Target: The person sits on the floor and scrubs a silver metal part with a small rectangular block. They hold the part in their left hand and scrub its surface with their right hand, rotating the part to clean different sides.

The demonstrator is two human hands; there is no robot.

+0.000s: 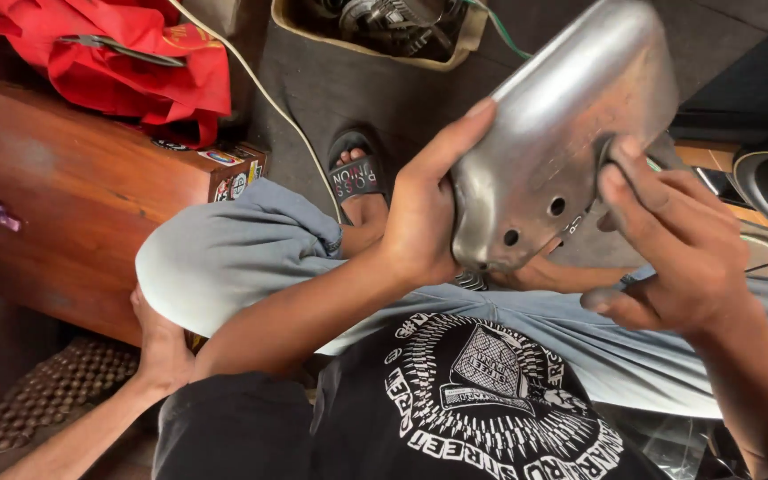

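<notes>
A seated person's left hand [420,222] clasps the near edge of a curved metal cover [553,133], fingers stretched up along its dull silver face and the thumb tucked behind. The right hand [668,240] meets the cover from the other side, its fingers curled and pressing a dark, thin piece against the metal near the right rim; what that piece is cannot be told from here. Both hands are closed on the cover, which is held tilted in the air above the person's lap, its rounded end pointing up and away. Two small round holes [535,222] show in its lower face, close to the left palm.

Below the hands, the person's legs in pale grey-blue trousers [224,258] cross the scene, and a black T-shirt [455,409] with a white printed emblem fills the foreground. A foot in a black sandal [357,178] rests on the dark floor mat just beyond the knee.

A third hand [157,342], belonging to another person, reaches in at lower left and touches the underside of the bent knee.

To the left stands a wooden box [73,231] with stickers on its corner, a red cloth bag [126,62] heaped on top. A pale cord [268,98] runs across the floor toward a tray of machine parts [384,27] at the top of the scene.
</notes>
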